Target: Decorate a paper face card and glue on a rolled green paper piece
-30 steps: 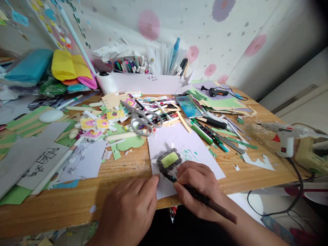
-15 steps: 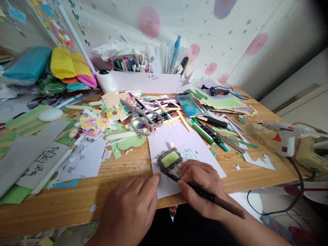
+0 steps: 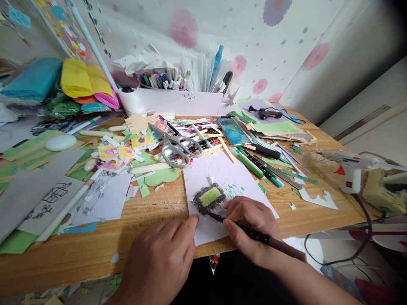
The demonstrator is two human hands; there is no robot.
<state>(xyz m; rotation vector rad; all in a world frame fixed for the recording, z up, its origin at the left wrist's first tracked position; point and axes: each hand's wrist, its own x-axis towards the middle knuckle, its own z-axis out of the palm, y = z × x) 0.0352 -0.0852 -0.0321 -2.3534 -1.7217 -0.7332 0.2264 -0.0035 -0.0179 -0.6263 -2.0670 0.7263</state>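
Observation:
A small green paper cutout with a dark painted border (image 3: 209, 198) lies on a white sheet (image 3: 222, 178) near the front edge of the wooden table (image 3: 95, 250). My right hand (image 3: 254, 231) is closed around a thin dark brush (image 3: 254, 235), whose tip touches the cutout's lower edge. My left hand (image 3: 162, 260) rests flat on the table, its fingertips pressing the white sheet just left of the cutout, fingers held together.
Scissors (image 3: 178, 146), markers, a phone (image 3: 234, 131) and paper scraps litter the table behind the sheet. A white organiser (image 3: 178, 101) with pens stands at the back. A glue gun (image 3: 352, 169) with its cord sits at the right; another small glue gun (image 3: 266, 113) lies farther back.
My right hand has shifted slightly right and turned the brush flatter, its tip sliding along the cutout's lower edge. The left hand has stayed put.

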